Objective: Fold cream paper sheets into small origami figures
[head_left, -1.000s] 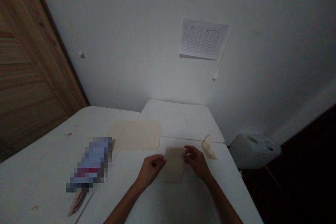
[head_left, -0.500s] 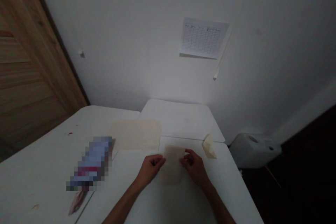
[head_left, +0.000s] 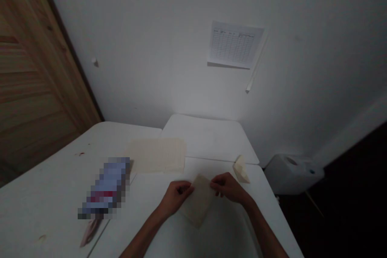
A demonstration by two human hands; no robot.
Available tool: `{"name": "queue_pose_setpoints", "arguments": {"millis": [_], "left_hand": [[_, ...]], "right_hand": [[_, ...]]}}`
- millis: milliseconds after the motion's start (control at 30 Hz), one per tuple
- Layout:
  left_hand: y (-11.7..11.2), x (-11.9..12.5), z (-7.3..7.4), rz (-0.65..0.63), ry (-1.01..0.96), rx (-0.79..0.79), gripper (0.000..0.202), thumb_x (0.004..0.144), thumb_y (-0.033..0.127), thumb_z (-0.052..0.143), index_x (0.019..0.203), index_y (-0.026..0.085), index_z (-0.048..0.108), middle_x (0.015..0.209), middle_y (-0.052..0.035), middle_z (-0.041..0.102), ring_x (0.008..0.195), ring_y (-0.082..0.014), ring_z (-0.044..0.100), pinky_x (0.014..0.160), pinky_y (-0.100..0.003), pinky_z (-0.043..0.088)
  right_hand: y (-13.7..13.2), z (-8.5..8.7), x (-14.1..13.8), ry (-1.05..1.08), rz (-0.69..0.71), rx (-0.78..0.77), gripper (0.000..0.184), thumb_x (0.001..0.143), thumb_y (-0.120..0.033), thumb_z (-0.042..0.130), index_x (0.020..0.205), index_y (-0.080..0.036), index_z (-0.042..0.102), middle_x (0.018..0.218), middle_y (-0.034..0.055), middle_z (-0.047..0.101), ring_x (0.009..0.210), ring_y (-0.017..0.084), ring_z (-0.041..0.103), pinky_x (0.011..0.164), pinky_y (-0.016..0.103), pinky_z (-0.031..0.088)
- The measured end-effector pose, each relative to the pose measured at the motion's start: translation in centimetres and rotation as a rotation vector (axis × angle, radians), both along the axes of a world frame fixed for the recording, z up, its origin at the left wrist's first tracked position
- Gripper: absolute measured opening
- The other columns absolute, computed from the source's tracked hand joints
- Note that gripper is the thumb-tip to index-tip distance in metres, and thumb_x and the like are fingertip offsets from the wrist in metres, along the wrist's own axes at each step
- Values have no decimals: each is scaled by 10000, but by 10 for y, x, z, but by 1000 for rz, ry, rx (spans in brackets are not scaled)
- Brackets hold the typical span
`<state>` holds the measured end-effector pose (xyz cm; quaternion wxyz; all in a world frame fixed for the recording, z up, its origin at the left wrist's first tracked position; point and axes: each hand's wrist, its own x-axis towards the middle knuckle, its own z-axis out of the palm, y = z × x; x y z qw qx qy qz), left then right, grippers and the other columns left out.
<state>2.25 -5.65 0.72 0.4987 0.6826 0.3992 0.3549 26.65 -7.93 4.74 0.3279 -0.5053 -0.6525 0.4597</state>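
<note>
A thin beige sheet of paper [head_left: 198,205] is held over the white table, turned so that one corner points toward me. My left hand [head_left: 177,197] pinches its left edge between thumb and fingers. On the opposite edge, my right hand [head_left: 227,187] grips the paper near its upper right side. Farther right on the table rests a small folded beige paper piece [head_left: 241,168], apart from my right hand. A flat stack of beige ruled sheets [head_left: 159,155] lies beyond my left hand.
At left on the white table [head_left: 54,193] lies a blurred blue and red packet [head_left: 105,185] with a pinkish end. A printed chart [head_left: 234,44] hangs on the wall. A white plastic container [head_left: 293,175] stands on the right, below the table's edge.
The beige sheet has turned from straight to diagonal between my hands. My right hand has shifted slightly right, and my left hand slightly toward me.
</note>
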Motion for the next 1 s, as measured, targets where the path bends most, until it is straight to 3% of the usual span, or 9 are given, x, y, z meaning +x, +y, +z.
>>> {"name": "queue_pose_setpoints", "arguments": {"millis": [100, 200, 300, 400, 533, 700, 833, 1000], "left_hand": [[0, 0, 2, 15, 31, 51, 378, 838, 485, 590, 788, 132, 716, 653, -25, 637, 570, -141, 543, 512, -220, 396], [-1, 0, 6, 122, 55, 178, 313, 826, 429, 620, 976, 164, 694, 789, -42, 676, 632, -159, 580, 581, -257, 468], [-2, -2, 12, 255, 101, 452, 348, 838, 382, 620, 1144, 216, 618, 1065, -78, 664, 903, -219, 618, 799, -364, 515], [-6, -2, 21, 261, 182, 724, 372, 871, 339, 599, 1227, 237, 554, 1219, -98, 600, 1128, -259, 542, 957, -448, 448], [-16, 7, 38, 167, 271, 920, 353, 885, 269, 594, 1232, 238, 539, 1200, -98, 606, 1079, -250, 561, 919, -424, 458], [-22, 19, 55, 149, 277, 984, 346, 912, 235, 571, 1254, 232, 523, 1111, -83, 648, 1004, -223, 587, 881, -387, 465], [-19, 19, 57, 136, 236, 1039, 218, 909, 155, 544, 1095, 252, 603, 1044, -54, 670, 944, -197, 587, 831, -361, 477], [-19, 16, 51, 141, 214, 1085, 193, 898, 115, 519, 962, 252, 641, 966, -52, 667, 859, -175, 580, 744, -315, 492]], "right_hand": [[-3, 1, -2, -84, -16, 55, 315, 810, -424, 621, 704, -149, 730, 554, 9, 638, 478, 118, 552, 463, 208, 395], [-6, -1, -5, -135, -151, 141, 311, 791, -416, 643, 639, -157, 725, 551, 7, 647, 507, 134, 569, 497, 222, 401], [-12, -4, -8, -127, -315, 213, 300, 775, -443, 660, 659, -178, 739, 598, 17, 681, 553, 161, 602, 525, 240, 431], [-22, -4, -13, -91, -439, 269, 286, 773, -463, 665, 695, -201, 751, 661, 34, 712, 596, 187, 638, 542, 258, 467], [-37, 2, -22, -57, -538, 321, 278, 789, -468, 660, 728, -215, 757, 705, 48, 728, 600, 205, 659, 547, 279, 506], [-50, 6, -30, -67, -547, 432, 235, 817, -429, 652, 758, -225, 752, 717, 39, 728, 589, 195, 657, 563, 284, 529], [-54, 3, -33, -40, -583, 464, 231, 807, -437, 662, 777, -224, 749, 753, 51, 733, 633, 208, 669, 587, 297, 547], [-60, -3, -35, -50, -570, 392, 290, 841, -463, 607, 773, -217, 744, 736, 49, 723, 627, 203, 658, 572, 278, 525]]}}
